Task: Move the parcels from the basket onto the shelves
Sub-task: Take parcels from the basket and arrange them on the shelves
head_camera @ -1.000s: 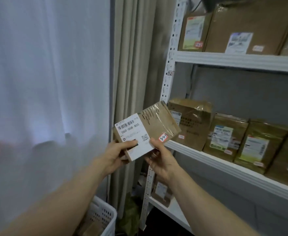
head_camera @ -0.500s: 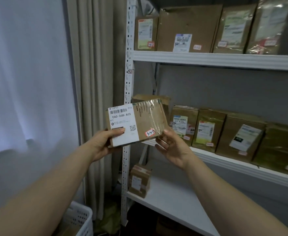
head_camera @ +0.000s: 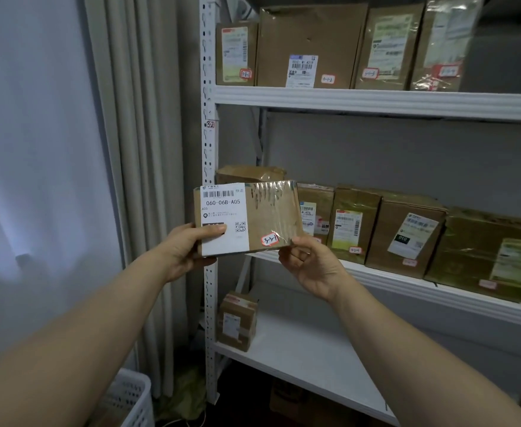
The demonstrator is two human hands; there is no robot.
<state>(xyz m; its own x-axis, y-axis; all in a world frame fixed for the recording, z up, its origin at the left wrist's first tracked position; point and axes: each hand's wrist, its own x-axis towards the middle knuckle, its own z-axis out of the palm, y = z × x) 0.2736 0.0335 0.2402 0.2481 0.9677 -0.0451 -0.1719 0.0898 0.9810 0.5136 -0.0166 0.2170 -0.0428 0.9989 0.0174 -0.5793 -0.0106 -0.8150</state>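
Both arms outstretched: left hand (head_camera: pixel 182 252), right hand (head_camera: pixel 310 266) pinch parcel (head_camera: pixel 271 217).

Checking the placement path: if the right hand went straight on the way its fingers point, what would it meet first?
The held parcel itself: the right hand pinches its lower right corner. Behind that, probably the leftmost parcel on the middle shelf; depth is unclear.

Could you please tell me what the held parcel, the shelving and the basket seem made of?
The flat brown parcel looks matte cardboard under glossy clear tape; the white shelving, probably painted metal (slotted upright); the white basket, likely plastic (lattice wall).
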